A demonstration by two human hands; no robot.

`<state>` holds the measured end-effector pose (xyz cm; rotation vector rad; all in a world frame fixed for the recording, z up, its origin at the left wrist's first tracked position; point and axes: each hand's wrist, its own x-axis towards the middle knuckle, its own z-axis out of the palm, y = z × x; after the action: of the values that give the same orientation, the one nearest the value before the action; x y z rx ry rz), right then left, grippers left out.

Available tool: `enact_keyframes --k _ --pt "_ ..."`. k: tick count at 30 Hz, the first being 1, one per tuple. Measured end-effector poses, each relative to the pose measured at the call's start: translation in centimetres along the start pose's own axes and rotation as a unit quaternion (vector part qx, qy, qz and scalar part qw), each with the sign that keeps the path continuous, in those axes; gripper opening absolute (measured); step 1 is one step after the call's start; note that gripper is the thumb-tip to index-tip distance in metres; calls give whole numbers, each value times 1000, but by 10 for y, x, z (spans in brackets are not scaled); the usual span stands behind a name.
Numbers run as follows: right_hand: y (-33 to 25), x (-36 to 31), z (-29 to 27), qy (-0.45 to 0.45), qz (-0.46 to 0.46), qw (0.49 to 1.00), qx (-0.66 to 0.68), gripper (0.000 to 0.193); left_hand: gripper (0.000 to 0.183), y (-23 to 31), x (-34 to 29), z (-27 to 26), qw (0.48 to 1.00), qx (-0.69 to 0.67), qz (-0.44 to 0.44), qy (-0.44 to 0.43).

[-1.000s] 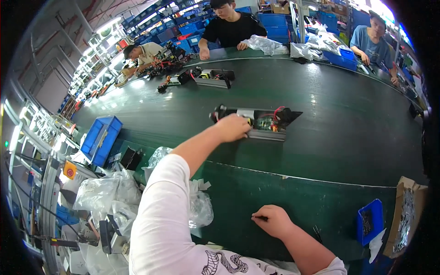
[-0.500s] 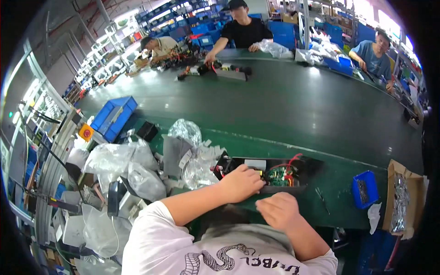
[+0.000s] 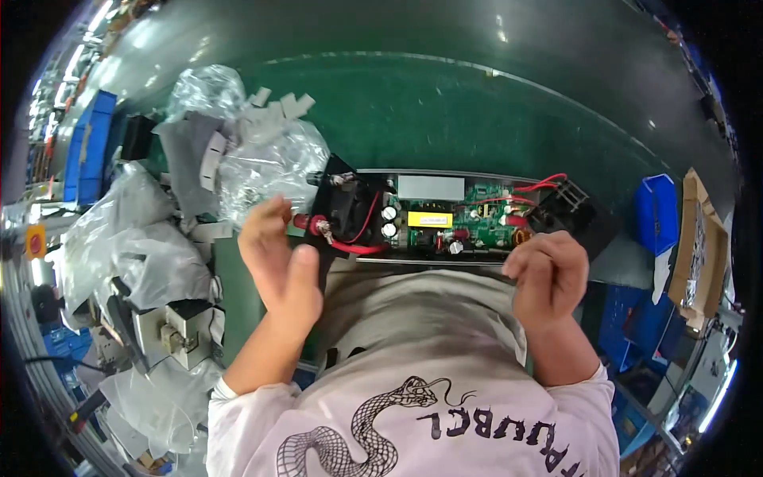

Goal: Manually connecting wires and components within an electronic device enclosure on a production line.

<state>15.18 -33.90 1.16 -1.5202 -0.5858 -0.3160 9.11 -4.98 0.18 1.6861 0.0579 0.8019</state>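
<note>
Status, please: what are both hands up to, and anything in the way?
Left hand open, by left end of unit. Right hand curled at its near edge, contents unclear. Top open, circuit board showing. Plastic bag close on its left.

A big green table [image 3: 381,111] spreads out past the left hand [image 3: 280,266] and the right hand [image 3: 550,278]. Farther off, beyond a thin pale line [image 3: 445,60], lies a wide dark belt [image 3: 397,28] with shiny spots on it. Up and far left of the left hand, white lights [image 3: 75,60] glow. Down and left of it are gray metal bars [image 3: 28,350]. Down and right of the right hand, a long white lamp [image 3: 719,395] shines.
</note>
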Motion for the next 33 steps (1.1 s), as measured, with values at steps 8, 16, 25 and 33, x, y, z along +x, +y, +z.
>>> enact_keyframes --k 8,16,25,33 --pt "-13 15 -14 -115 64 991 -11 15 152 -29 5 27 929 -245 -229 -155" --pt "-9 22 -10 -90 86 988 91 13 121 -8 30 35 963 11 -20 -269" --pt "-6 19 0 -7 76 988 131 14 100 29 55 41 860 267 62 -430" --pt "-3 21 -9 -50 64 988 134 14 93 35 60 50 854 263 72 -444"
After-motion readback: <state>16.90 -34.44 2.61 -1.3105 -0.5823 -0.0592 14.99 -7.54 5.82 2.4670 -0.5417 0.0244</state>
